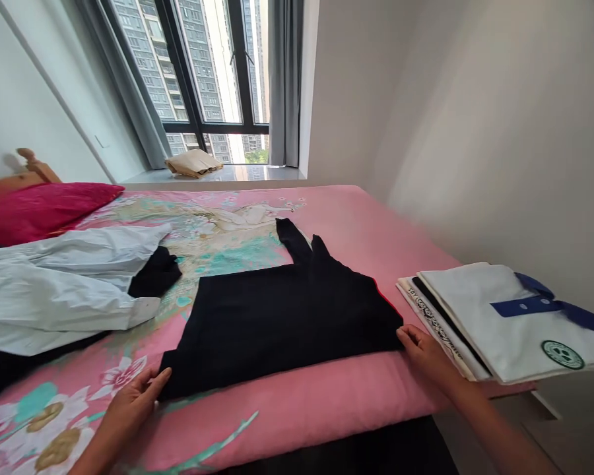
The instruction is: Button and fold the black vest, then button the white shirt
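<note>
A black garment (pixel 277 323) lies flat on the bed, partly folded, with two narrow flaps pointing away at its far side. A thin red line runs along its right edge. My left hand (pixel 138 402) pinches the near left corner, thumb and fingers closed on the cloth. At the opposite end, my right hand (pixel 420 349) grips the near right corner the same way. Between the two hands the near edge of the cloth is stretched almost straight. What kind of garment it is, I cannot tell for certain.
On the right is a stack of folded shirts (pixel 465 310), the top one white with a blue collar. White clothes (pixel 69 284) and black ones lie loosely at left. A red pillow (pixel 44 208), the pink floral bedsheet (pixel 386 231) and a beige folded cloth (pixel 194 163) by the window also show.
</note>
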Tool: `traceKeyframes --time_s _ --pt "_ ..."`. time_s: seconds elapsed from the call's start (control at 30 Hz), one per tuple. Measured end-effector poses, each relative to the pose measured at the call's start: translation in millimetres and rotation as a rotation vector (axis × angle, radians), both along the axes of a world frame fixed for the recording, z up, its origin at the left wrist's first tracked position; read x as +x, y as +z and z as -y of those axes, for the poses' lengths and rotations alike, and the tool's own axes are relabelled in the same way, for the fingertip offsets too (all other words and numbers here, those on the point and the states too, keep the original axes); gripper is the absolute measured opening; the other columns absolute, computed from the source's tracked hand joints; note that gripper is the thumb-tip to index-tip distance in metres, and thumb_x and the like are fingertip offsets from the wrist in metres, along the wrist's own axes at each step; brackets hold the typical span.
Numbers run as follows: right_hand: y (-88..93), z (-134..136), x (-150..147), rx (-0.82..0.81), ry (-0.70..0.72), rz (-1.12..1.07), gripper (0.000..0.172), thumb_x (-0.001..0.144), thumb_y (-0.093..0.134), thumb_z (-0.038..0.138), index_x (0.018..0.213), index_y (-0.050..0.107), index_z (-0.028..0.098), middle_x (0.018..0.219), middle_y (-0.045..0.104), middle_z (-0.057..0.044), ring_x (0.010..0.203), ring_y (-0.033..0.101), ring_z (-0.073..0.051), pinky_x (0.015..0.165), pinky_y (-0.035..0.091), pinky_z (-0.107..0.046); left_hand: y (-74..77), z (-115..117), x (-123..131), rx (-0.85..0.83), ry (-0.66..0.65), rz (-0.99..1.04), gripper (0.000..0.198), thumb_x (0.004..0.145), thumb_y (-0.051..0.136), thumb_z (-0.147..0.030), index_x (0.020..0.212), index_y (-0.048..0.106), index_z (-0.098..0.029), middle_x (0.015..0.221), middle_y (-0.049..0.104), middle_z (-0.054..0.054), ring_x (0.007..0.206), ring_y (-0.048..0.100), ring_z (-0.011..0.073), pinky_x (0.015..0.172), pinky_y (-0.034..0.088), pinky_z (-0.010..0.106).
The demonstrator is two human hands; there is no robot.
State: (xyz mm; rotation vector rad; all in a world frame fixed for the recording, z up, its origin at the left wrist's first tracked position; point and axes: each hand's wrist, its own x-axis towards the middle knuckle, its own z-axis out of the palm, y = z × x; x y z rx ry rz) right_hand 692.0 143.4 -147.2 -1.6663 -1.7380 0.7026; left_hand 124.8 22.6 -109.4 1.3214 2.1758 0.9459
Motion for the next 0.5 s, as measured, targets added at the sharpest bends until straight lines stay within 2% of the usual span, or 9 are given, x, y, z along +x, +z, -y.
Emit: traceKeyframes --time_s 0.1,0.2,0.3,0.4,0.5 --pt "-7.4 0 3 0.0 -0.02 0.026 0.038 0.083 0.039 0.055 0.072 0.051 0.021 0.066 0.056 -0.001 0.066 0.054 -0.017 0.065 0.041 -0.028 3.3 1 9 -0.048 0.02 -0.028 0.048 0.066 0.052 -0.067 0.073 0.062 -0.02 0.055 0.058 -0.003 0.053 0.054 0.0151 0.05 0.041 0.023" --pt "-10.6 -3 2 -0.094 -0.071 -0.004 0.04 0.079 0.045 0.058 0.086 0.058 0.021 0.081 0.064 -0.003 0.078 0.059 -0.02 0.072 0.043 -0.029 5.5 0 12 -0.151 0.054 -0.038 0.047 0.067 0.052 -0.065 0.069 0.061 -0.019 0.05 0.054 -0.004 0.052 0.052 0.0153 0.051 0.039 0.024" --pt "-9.8 -7 -2 -0.136 -0.135 0.037 0.046 0.073 0.052 0.06 0.096 0.061 0.021 0.092 0.067 -0.005 0.086 0.061 -0.023 0.075 0.044 -0.032 6.7 -2 10 -0.174 -0.002 0.058 0.047 0.065 0.055 -0.064 0.068 0.061 -0.017 0.049 0.054 -0.004 0.051 0.052 0.0151 0.051 0.038 0.024" --pt "-15.1 -11 -1 -0.099 -0.143 0.082 0.043 0.07 0.05 0.06 0.083 0.061 0.02 0.074 0.066 -0.003 0.07 0.061 -0.022 0.066 0.043 -0.032 2.5 -3 4 -0.101 -0.05 0.141 0.047 0.066 0.055 -0.062 0.073 0.063 -0.016 0.063 0.064 0.0 0.062 0.059 0.0181 0.058 0.043 0.025" --pt "-26.4 -14 6 -0.091 -0.128 0.068 0.037 0.067 0.05 0.055 0.076 0.06 0.02 0.066 0.064 -0.002 0.064 0.06 -0.022 0.062 0.043 -0.032 -3.0 -1 0 -0.108 -0.065 0.056 0.044 0.068 0.054 -0.058 0.082 0.063 -0.017 0.074 0.068 0.003 0.075 0.063 0.0216 0.066 0.046 0.028"
